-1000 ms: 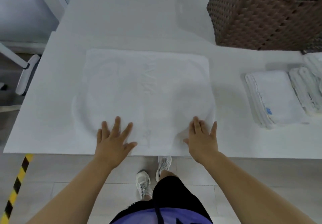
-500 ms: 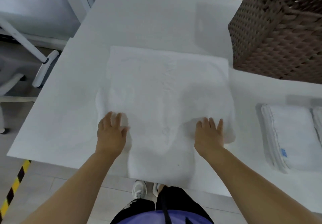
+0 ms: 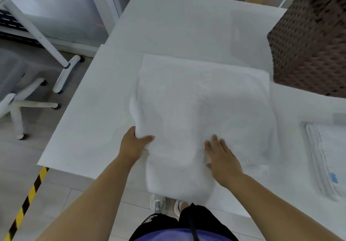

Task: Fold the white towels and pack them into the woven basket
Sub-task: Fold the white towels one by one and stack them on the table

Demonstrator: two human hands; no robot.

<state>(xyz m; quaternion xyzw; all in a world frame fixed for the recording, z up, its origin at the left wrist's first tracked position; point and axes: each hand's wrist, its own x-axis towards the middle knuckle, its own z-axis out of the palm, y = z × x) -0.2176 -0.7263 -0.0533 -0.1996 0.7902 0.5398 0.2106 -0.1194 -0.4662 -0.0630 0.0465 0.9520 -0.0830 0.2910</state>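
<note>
White bench [image 3: 89,120], front edge: left hand [image 3: 133,146] pinched one spread white cloth towel [image 3: 196,105]; right hand [image 3: 222,161] pressed it, fingers straight (blue tag [image 3: 333,178] unreadable).

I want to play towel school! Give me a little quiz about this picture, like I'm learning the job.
1. True or false: the woven basket stands on the floor.
2. Pick one. The left hand is: A) gripping the edge of the big towel; B) reaching into the basket; C) holding a cup.
3. Fill in the word: the folded towels lie on the ___ side of the big towel.

Key
1. False: the woven basket stands on the table.
2. A. Its thumb lies on top of the cloth.
3. Right, as the person sees it.
</note>
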